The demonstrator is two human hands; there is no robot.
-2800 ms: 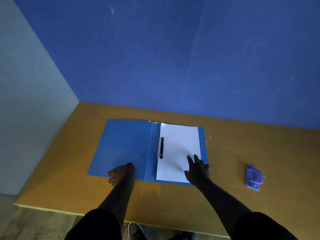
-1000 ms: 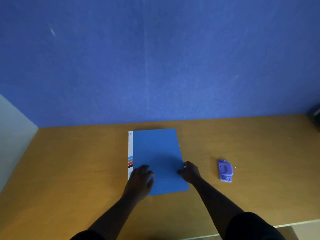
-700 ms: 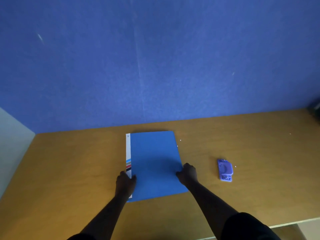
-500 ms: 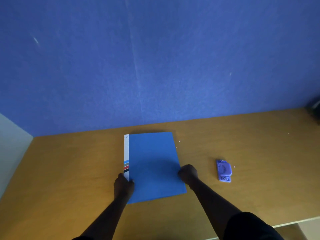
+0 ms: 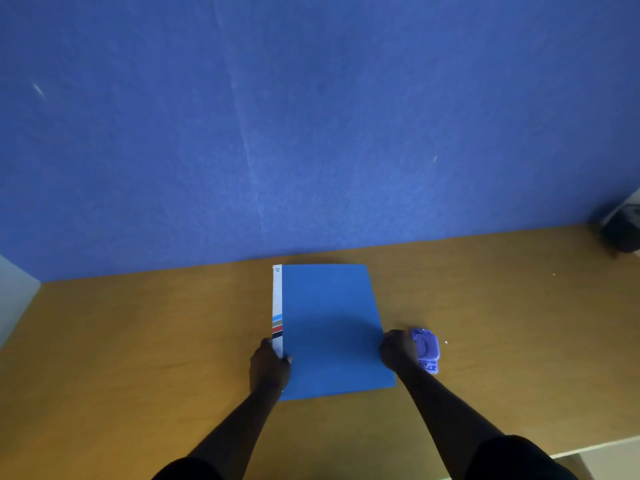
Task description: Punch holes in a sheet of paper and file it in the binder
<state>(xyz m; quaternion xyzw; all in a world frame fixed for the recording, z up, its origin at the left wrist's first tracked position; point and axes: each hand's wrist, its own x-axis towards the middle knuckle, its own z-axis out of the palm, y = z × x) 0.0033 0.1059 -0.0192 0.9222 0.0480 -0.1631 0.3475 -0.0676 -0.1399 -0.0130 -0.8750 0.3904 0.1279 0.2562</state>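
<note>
The blue binder (image 5: 332, 327) lies closed on the wooden desk (image 5: 138, 341), its white spine label with coloured stripes facing left. The sheet of paper is hidden inside it. My left hand (image 5: 269, 367) grips the spine edge near the front left corner, thumb on the cover. My right hand (image 5: 398, 349) holds the binder's right edge with curled fingers. The small purple hole punch (image 5: 426, 349) sits right beside my right hand, touching or almost touching it.
A blue partition wall (image 5: 311, 133) rises behind the desk. A dark object (image 5: 621, 230) stands at the far right by the wall. The desk's front edge (image 5: 588, 448) shows at the lower right. A grey side panel (image 5: 14, 299) closes the left.
The binder, open with the paper on its rings at first, is now closed. Since half a second ago both hands have slid it right, up to the hole punch.
</note>
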